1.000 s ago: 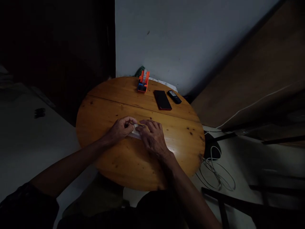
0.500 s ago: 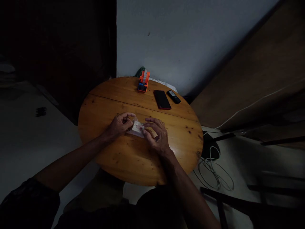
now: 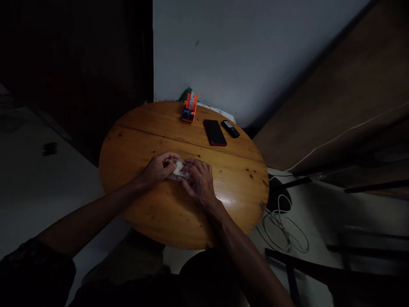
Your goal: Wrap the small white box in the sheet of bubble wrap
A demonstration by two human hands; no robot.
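Note:
Between my hands, just above or on the wooden table, lies a small whitish packet (image 3: 180, 169) in what looks like clear plastic; its contents are too dim to name. My left hand (image 3: 160, 166) pinches its left end between thumb and bent forefinger. Over the right end curls my right hand (image 3: 200, 181), its fingers and thumb closed on the packet and covering that part.
The round wooden table (image 3: 153, 213) carries an orange tape dispenser (image 3: 190, 108), a black phone (image 3: 215, 132) and a smaller keypad phone (image 3: 230, 128) at the back. A wall (image 3: 223, 51) rises behind. Coiled cable (image 3: 283, 228) lies on the floor at right.
My right hand has moved left over the packet, and its fingers, spread apart before, have closed onto it. My left hand keeps its pinch. The whole view has shifted slightly.

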